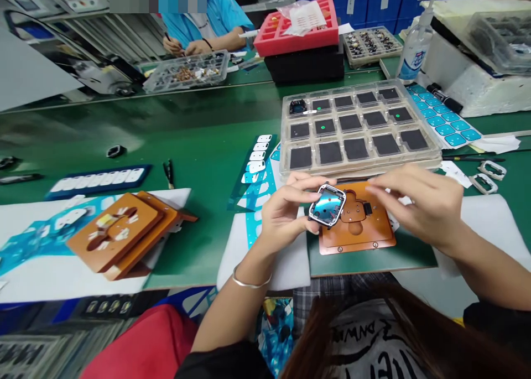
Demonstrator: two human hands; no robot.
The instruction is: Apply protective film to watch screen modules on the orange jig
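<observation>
Watch case (327, 205) gripped in L hand (284, 210); R hand (418, 202) open above orange jig (357, 240). Tray (357, 166): 1 cell holds dark unit, rest black pads.

The green bench (207, 146) held a clear plastic tray (359, 166) with 3 rows of black pads, a pump bottle (416, 50), a blue sticker sheet (442, 116), tweezers (168, 174), and orange plates (114, 235) resting on a white sheet (83, 279).
</observation>
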